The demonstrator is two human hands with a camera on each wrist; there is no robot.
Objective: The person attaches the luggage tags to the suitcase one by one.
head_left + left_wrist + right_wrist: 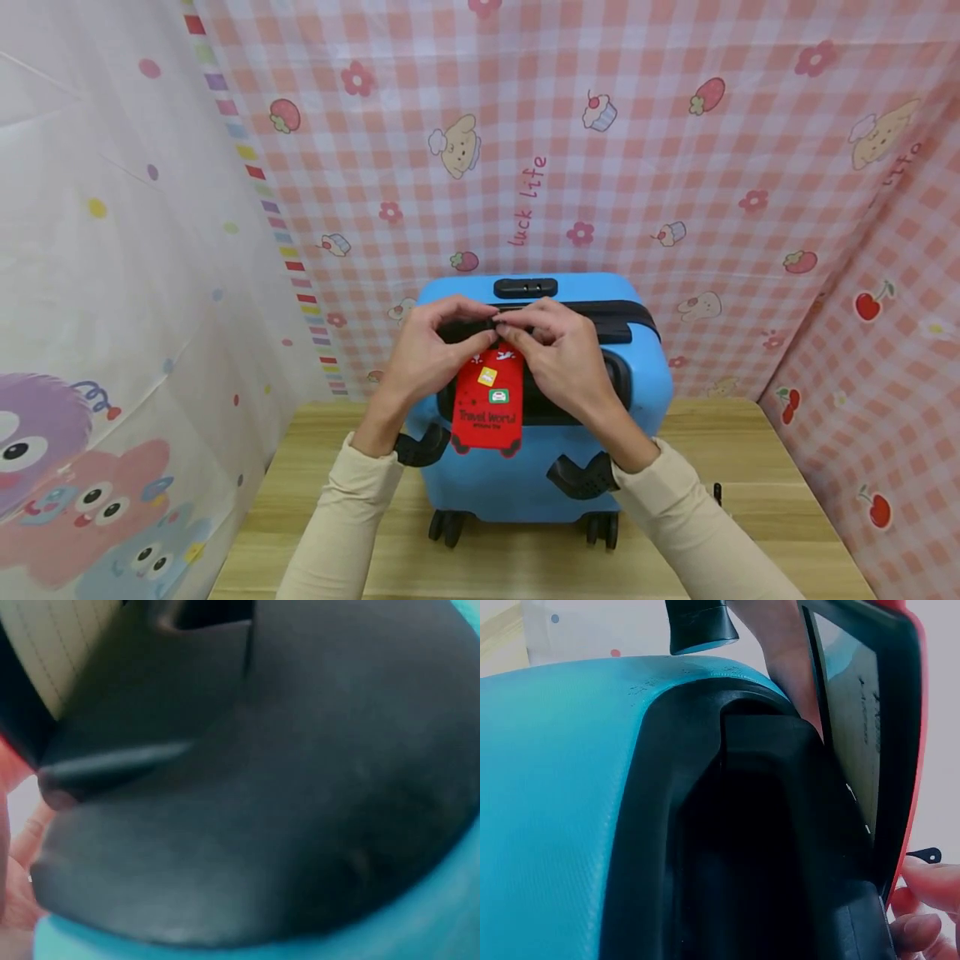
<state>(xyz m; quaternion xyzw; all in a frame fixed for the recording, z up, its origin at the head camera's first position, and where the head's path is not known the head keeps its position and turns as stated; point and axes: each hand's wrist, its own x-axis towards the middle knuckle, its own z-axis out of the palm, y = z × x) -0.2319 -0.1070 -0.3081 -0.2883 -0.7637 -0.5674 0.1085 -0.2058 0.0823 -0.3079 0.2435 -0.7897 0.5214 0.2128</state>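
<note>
A red luggage tag [487,408] printed "Travel World" hangs in front of the black handle recess of a blue suitcase [517,471]. My left hand [431,350] pinches at the tag's top, near its black strap, with thumb and index finger. Beside it my right hand [566,358] pinches the strap too, fingertips nearly touching the left ones. In the right wrist view, the strap's black holed end [925,855] sticks out by the fingers, and the tag's back [855,712] shows a clear window. Fingers hide most of the strap. The left wrist view shows mostly the black recess [300,787], blurred.
The suitcase stands upright on its black wheels [450,527] on a wooden table [330,508]. A combination lock [525,288] sits on its top edge. Patterned cloth [525,125] hangs close behind and at both sides. A small black object [717,493] lies by the right sleeve.
</note>
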